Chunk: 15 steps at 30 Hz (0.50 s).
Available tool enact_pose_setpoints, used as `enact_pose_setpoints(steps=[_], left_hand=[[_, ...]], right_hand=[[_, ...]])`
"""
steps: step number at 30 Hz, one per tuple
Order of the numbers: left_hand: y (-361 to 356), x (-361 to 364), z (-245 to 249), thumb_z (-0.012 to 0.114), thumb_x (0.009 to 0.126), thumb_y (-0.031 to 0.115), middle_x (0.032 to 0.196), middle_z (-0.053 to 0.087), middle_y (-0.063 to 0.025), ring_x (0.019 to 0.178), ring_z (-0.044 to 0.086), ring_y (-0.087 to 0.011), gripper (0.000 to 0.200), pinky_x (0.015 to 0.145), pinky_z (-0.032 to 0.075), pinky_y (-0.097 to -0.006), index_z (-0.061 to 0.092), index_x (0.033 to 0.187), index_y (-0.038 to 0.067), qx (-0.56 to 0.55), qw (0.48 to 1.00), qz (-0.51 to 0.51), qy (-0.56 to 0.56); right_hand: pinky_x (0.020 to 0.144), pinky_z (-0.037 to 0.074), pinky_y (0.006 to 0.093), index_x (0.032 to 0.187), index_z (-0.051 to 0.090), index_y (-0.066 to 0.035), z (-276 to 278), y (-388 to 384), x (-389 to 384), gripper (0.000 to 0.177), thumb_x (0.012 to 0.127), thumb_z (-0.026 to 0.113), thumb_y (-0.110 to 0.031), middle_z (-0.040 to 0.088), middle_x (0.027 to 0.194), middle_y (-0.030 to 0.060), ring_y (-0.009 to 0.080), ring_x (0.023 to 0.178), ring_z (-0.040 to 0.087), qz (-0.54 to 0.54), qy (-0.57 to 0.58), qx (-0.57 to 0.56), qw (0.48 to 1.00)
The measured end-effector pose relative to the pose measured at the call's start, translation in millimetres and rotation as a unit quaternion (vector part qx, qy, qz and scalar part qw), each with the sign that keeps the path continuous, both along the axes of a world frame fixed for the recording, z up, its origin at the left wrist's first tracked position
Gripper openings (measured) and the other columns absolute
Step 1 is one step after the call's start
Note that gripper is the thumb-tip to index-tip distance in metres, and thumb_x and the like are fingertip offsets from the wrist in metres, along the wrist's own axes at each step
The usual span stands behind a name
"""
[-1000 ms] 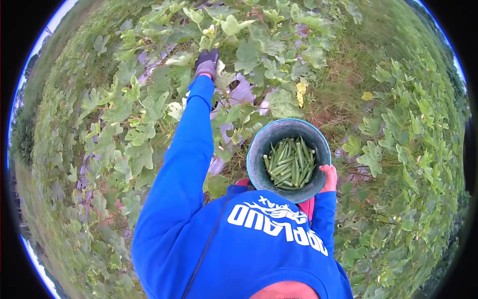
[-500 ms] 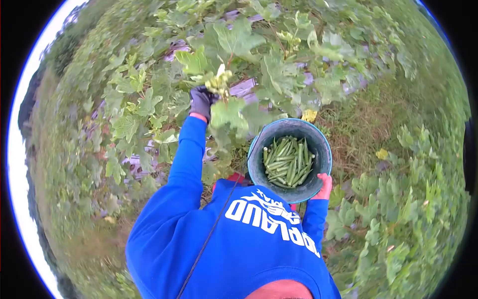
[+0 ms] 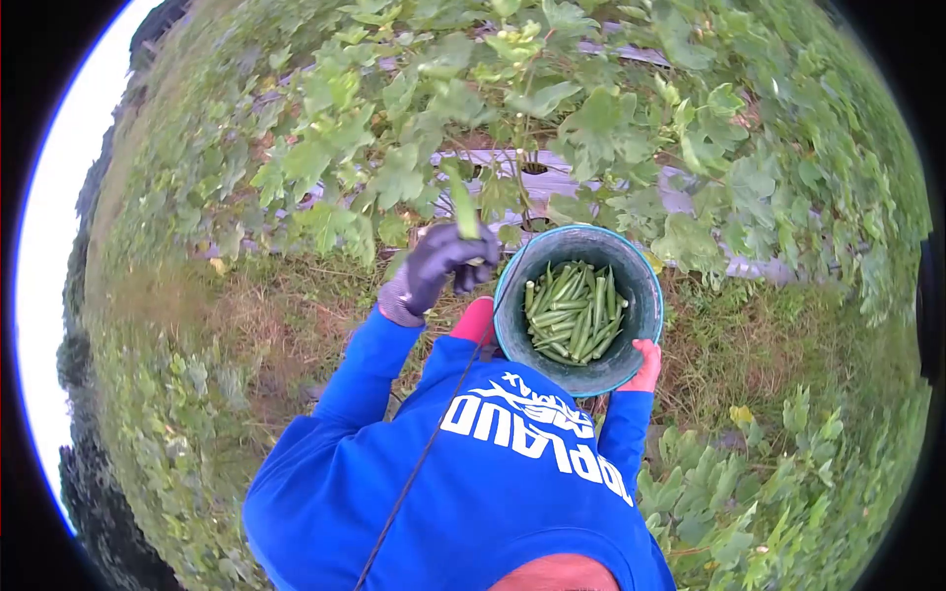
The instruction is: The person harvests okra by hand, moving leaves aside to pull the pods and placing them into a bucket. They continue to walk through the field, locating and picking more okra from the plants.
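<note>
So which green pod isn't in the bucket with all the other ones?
The pod in the gloved left hand. It's held outside the bucket, while the other pods lie in a pile inside it.

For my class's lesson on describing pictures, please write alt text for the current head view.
A gloved left hand holds a blurred green pod left of a bucket of green pods, whose rim the right hand grips. The person wears a blue top; leafy plants grow ahead.

Soft overcast daylight, fisheye-curved edges, black corners, blown-out sky, blurry foliage
</note>
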<state>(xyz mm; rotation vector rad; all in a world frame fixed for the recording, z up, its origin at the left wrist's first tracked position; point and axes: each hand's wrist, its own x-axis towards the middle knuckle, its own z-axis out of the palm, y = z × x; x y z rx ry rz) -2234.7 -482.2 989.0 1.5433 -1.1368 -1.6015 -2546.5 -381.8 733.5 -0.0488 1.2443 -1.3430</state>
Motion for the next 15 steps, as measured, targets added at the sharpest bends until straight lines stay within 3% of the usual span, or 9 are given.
enact_pose_setpoints(steps=[1,2,4,6,8,10,12,14,15], left_hand=[[-1.3,-7.9,1.4,0.048,0.089,0.025,0.068,0.057,-0.0047,0.056,0.055,-0.011,0.024,0.048,0.042,-0.0228,0.06,0.09,0.004,0.032,0.993,-0.093,-0.069],[-0.4,-10.7,-14.5,0.042,0.094,0.019,0.071,0.058,-0.0037,0.058,0.055,-0.0106,0.023,0.053,0.044,-0.0246,0.061,0.093,0.007,-0.055,0.954,-0.217,-0.197],[-4.7,-15.7,-45.5,0.039,0.096,0.018,0.073,0.059,-0.0028,0.059,0.056,-0.0105,0.024,0.055,0.044,-0.0257,0.062,0.096,0.01,-0.325,0.865,-0.205,-0.322],[-6.4,-6.4,-48.4,0.04,0.096,0.02,0.072,0.058,-0.0024,0.059,0.055,-0.0101,0.025,0.055,0.044,-0.025,0.062,0.096,0.01,-0.271,0.884,-0.2,-0.325],[-13.0,-5.4,-38.0,0.04,0.096,0.023,0.072,0.058,-0.0019,0.059,0.055,-0.0097,0.026,0.055,0.044,-0.0243,0.063,0.095,0.01,-0.225,0.897,-0.193,-0.327],[-20.0,-7.3,-29.7,0.04,0.097,0.028,0.071,0.058,-0.001,0.058,0.054,-0.0083,0.03,0.053,0.043,-0.0231,0.063,0.094,0.009,-0.076,0.972,-0.127,-0.182],[-22.7,2.8,-41.2,0.039,0.098,0.032,0.071,0.059,-0.0002,0.058,0.054,-0.0069,0.034,0.052,0.043,-0.0218,0.063,0.093,0.008,-0.016,0.984,-0.088,-0.152],[-31.1,16.3,-47.6,0.041,0.097,0.032,0.071,0.059,0.0005,0.058,0.053,-0.0063,0.034,0.051,0.042,-0.0207,0.063,0.093,0.007,-0.042,0.99,-0.066,-0.113],[-37.8,23.8,-48.9,0.043,0.097,0.032,0.07,0.058,0.001,0.056,0.053,-0.0065,0.032,0.05,0.042,-0.0203,0.063,0.094,0.007,0.005,0.988,-0.054,-0.147]], right_hand=[[0.082,0.049,0.0379,0.09,0.056,-0.006,4.8,-8.3,4.1,0.019,0.074,0.059,-0.016,0.061,0.094,0.0093,0.0222,0.089,0.059,0.012,-0.002,-0.005,1.0],[0.083,0.049,0.0379,0.09,0.056,-0.006,9.7,-15.6,5.0,0.02,0.074,0.059,-0.016,0.061,0.095,0.0097,0.0227,0.089,0.06,0.025,-0.027,0.004,0.999],[0.083,0.049,0.038,0.091,0.056,-0.005,12.1,-26.1,2.0,0.021,0.073,0.058,-0.016,0.062,0.095,0.0101,0.0233,0.09,0.06,0.045,-0.051,0.01,0.998],[0.083,0.049,0.0373,0.105,0.054,-0.003,4.3,-25.2,3.4,0.035,0.074,0.06,-0.017,0.058,0.103,0.0115,0.0221,0.093,0.057,0.062,-0.1,0.02,0.993],[0.083,0.049,0.0382,0.102,0.054,-0.003,-10.6,-29.6,2.6,0.032,0.074,0.06,-0.017,0.057,0.101,0.0114,0.0226,0.092,0.058,0.067,-0.124,0.021,0.99],[0.083,0.05,0.0386,0.098,0.053,-0.005,-21.2,-33.2,-2.6,0.028,0.073,0.06,-0.016,0.057,0.1,0.0116,0.0234,0.093,0.057,0.064,-0.148,0.043,0.986],[0.085,0.049,0.0385,0.094,0.053,-0.006,-28.1,-29.0,-1.6,0.024,0.074,0.06,-0.016,0.057,0.099,0.0109,0.0237,0.093,0.058,0.079,-0.147,0.055,0.985],[0.087,0.048,0.0388,0.091,0.053,-0.007,-30.7,-36.9,0.5,0.021,0.074,0.059,-0.016,0.056,0.097,0.0098,0.0236,0.092,0.057,0.064,-0.133,0.038,0.988],[0.087,0.048,0.0388,0.091,0.053,-0.007,-31.6,-42.0,-1.3,0.021,0.074,0.059,-0.016,0.056,0.097,0.0098,0.0236,0.092,0.057,0.068,-0.133,0.043,0.988]])
